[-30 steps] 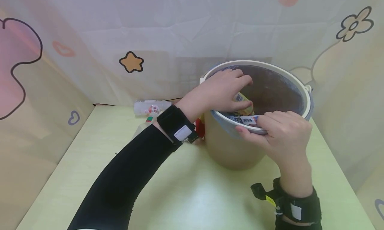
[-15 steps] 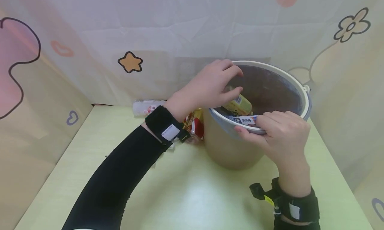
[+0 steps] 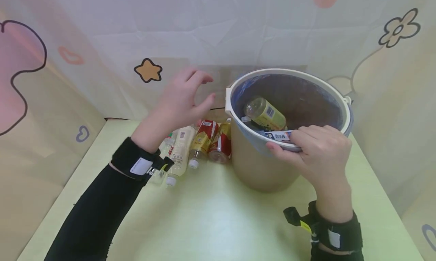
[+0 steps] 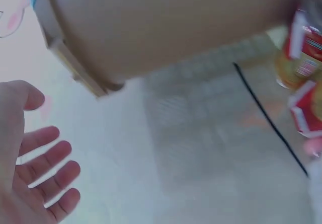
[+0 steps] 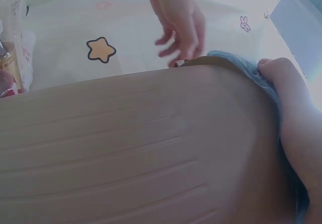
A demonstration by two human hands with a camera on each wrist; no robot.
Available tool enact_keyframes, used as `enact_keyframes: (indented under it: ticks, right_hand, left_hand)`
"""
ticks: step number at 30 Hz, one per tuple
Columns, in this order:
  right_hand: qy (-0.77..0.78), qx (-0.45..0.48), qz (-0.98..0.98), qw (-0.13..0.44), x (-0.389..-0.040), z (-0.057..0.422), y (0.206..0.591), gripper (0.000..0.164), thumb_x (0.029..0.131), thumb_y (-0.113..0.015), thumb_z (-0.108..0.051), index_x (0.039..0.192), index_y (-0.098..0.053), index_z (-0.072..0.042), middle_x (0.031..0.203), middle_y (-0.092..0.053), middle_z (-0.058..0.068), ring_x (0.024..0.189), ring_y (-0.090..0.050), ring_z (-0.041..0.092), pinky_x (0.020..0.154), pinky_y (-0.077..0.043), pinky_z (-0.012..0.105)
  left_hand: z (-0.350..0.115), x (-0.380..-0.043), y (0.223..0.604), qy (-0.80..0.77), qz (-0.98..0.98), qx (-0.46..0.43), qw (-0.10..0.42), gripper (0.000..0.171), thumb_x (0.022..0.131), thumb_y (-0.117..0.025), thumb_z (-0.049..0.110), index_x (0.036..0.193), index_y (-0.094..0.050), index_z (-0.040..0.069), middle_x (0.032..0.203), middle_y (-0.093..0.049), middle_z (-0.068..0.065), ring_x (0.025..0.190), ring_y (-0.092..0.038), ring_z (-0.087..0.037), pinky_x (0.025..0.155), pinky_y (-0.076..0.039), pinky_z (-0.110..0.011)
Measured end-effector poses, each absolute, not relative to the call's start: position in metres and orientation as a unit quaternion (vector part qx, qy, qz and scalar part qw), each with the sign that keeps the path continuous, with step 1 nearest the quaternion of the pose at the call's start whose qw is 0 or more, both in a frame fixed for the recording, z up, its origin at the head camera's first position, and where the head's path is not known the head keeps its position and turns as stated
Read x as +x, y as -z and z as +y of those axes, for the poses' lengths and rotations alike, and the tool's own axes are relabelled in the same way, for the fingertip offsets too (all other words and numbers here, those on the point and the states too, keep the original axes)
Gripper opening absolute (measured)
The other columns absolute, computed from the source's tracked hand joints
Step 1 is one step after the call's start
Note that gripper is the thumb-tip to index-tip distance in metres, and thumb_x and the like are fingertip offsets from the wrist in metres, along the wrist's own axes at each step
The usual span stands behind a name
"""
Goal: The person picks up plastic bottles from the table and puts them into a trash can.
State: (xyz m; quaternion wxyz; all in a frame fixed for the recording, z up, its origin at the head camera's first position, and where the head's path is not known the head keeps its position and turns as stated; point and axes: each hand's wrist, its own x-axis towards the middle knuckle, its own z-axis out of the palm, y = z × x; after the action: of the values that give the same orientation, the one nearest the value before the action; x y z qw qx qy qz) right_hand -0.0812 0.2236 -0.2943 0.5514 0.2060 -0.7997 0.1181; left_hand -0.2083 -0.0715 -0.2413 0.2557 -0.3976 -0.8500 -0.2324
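Note:
My right hand (image 3: pixel 320 155) grips the near right rim of a beige bin (image 3: pixel 265 170), its fingers over the edge and its thumb outside. A bluish liner bag lines the bin under a white ring. Inside lie a clear bottle (image 3: pixel 270 115) with a yellow-green label, a dark bottle partly hidden beneath it, and a blue-and-white printed label (image 3: pixel 279 135). Left of the bin my left hand (image 3: pixel 180 98) hovers with spread, slightly bent fingers and holds nothing. Below it on the table lie a milky plastic bottle (image 3: pixel 180 153) and a red-labelled bottle (image 3: pixel 204 136).
Another bottle (image 3: pixel 222 143) with a red and gold label lies against the bin's left side. More clear plastic shows behind my left wrist. A patterned cloth (image 3: pixel 218 38) hangs behind and beside the pale table (image 3: pixel 218 223).
My left hand has moved out of the bin's mouth and leftward above the bottles on the table, uncovering the yellow-green-labelled bottle inside. My right hand stays on the rim.

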Motion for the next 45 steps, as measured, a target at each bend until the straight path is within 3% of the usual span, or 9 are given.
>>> enact_keyframes:
  ticks: [4, 12, 18, 27, 35, 45]
  right_hand:
    - [-0.118, 0.207, -0.8, 0.551, -0.083, 0.224, 0.295, 0.076, 0.094, -0.054, -0.072, 0.049, -0.035, -0.014, 0.046, -0.033, 0.0, 0.043, -0.023, 0.016, 0.046, -0.015, 0.033]
    - [-0.112, 0.208, -0.803, 0.547, -0.083, 0.224, 0.295, 0.076, 0.094, -0.054, -0.071, 0.049, -0.035, -0.014, 0.045, -0.034, 0.0, 0.043, -0.023, 0.017, 0.046, -0.015, 0.034]
    - [-0.108, 0.21, -0.809, 0.538, -0.082, 0.227, 0.295, 0.076, 0.095, -0.054, -0.071, 0.049, -0.037, -0.013, 0.045, -0.036, 0.001, 0.043, -0.025, 0.018, 0.046, -0.016, 0.034]
    - [-0.108, 0.213, -0.811, 0.534, -0.081, 0.225, 0.295, 0.075, 0.095, -0.054, -0.07, 0.049, -0.037, -0.014, 0.046, -0.036, 0.0, 0.043, -0.025, 0.017, 0.046, -0.017, 0.033]
    - [-0.105, 0.214, -0.812, 0.533, -0.081, 0.226, 0.294, 0.075, 0.095, -0.054, -0.07, 0.049, -0.038, -0.013, 0.046, -0.036, 0.0, 0.043, -0.026, 0.018, 0.046, -0.018, 0.033]
    - [-0.108, 0.213, -0.812, 0.532, -0.08, 0.228, 0.294, 0.075, 0.095, -0.054, -0.07, 0.049, -0.038, -0.013, 0.046, -0.037, 0.001, 0.043, -0.026, 0.018, 0.046, -0.017, 0.033]
  left_hand:
    - [-0.097, -0.204, 0.262, 0.223, -0.886, -0.343, 0.22, 0.038, 0.096, -0.066, 0.029, 0.123, -0.065, 0.003, 0.117, -0.066, -0.014, 0.11, -0.058, -0.03, 0.095, -0.048, -0.045]
    - [-0.141, -0.192, 0.302, 0.172, -0.964, -0.192, 0.067, 0.053, 0.093, -0.069, 0.039, 0.132, -0.058, 0.005, 0.131, -0.062, -0.016, 0.116, -0.056, -0.035, 0.097, -0.05, -0.052]
    - [-0.167, -0.189, 0.329, 0.174, -0.974, -0.141, 0.014, 0.057, 0.095, -0.066, 0.039, 0.134, -0.056, -0.001, 0.129, -0.062, -0.024, 0.111, -0.058, -0.041, 0.092, -0.051, -0.055]
    - [-0.194, -0.188, 0.37, 0.192, -0.976, -0.094, -0.028, 0.069, 0.093, -0.069, 0.047, 0.141, -0.05, 0.001, 0.128, -0.06, -0.027, 0.109, -0.058, -0.041, 0.087, -0.052, -0.054]
    - [-0.196, -0.184, 0.389, 0.2, -0.976, -0.083, -0.031, 0.071, 0.092, -0.071, 0.048, 0.14, -0.051, -0.001, 0.124, -0.06, -0.027, 0.108, -0.059, -0.041, 0.085, -0.052, -0.053]
    - [-0.193, -0.181, 0.402, 0.198, -0.977, -0.069, -0.037, 0.069, 0.093, -0.072, 0.043, 0.142, -0.049, -0.001, 0.135, -0.054, -0.031, 0.115, -0.057, -0.046, 0.094, -0.051, -0.06]
